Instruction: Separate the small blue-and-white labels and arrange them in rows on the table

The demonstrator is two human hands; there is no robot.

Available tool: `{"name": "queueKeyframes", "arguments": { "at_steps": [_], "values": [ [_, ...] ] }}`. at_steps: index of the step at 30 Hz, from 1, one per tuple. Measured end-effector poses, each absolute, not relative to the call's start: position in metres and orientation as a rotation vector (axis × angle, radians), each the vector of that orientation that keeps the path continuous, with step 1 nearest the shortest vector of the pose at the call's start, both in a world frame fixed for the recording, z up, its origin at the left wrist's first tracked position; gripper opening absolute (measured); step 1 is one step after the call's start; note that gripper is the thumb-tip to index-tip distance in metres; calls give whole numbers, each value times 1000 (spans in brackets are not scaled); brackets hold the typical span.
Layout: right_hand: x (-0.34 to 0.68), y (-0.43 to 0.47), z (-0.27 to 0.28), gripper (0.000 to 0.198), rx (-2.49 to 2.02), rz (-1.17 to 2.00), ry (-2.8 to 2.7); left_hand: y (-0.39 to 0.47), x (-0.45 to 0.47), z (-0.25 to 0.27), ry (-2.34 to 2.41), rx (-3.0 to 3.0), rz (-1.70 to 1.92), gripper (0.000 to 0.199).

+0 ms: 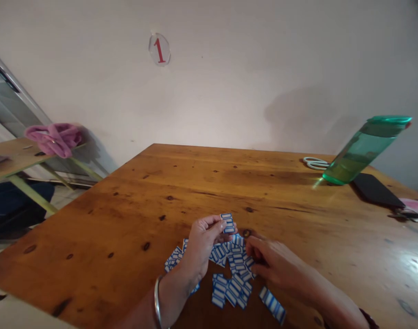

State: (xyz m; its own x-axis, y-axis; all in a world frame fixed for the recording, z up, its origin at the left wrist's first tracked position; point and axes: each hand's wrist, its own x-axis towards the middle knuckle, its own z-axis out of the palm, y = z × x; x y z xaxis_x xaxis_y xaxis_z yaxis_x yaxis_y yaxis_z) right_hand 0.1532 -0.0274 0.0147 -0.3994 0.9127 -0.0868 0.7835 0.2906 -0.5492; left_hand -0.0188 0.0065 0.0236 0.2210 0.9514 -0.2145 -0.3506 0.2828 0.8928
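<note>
A small flat blue-and-white piece (228,224), thin and card-like, sits at lower centre, its pale oblong panels framed in blue. The left hand (205,235) holds it pinched between thumb and fingers. Beneath and around lies a loose heap of similar pieces (237,260), straight-edged and overlapping at odd angles; a longer strip (272,305) lies apart at the lower right of the heap. The right hand (269,257) is curled at the heap's right edge; whether its fingers grip anything, I cannot tell. A smooth, silvery bangle (157,301) rings the left wrist.

The worktop (133,201) is glossy orange-brown wood, dotted with dark knots. At right stands a translucent green bottle (361,153) beside a flat black object (377,191). A plain pale wall (229,100) rises behind; fluffy pink cloth (58,137) lies at left.
</note>
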Motion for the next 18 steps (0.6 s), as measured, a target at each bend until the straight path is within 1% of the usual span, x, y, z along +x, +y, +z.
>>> {"name": "queueKeyframes", "arguments": {
  "at_steps": [9,18],
  "values": [
    [152,-27,16,21,-1556,785,-2315,7,-20,21,914,837,1029,21],
    [152,-30,14,16,-1542,731,-2314,7,-19,19,917,830,1032,22]
  ]
}}
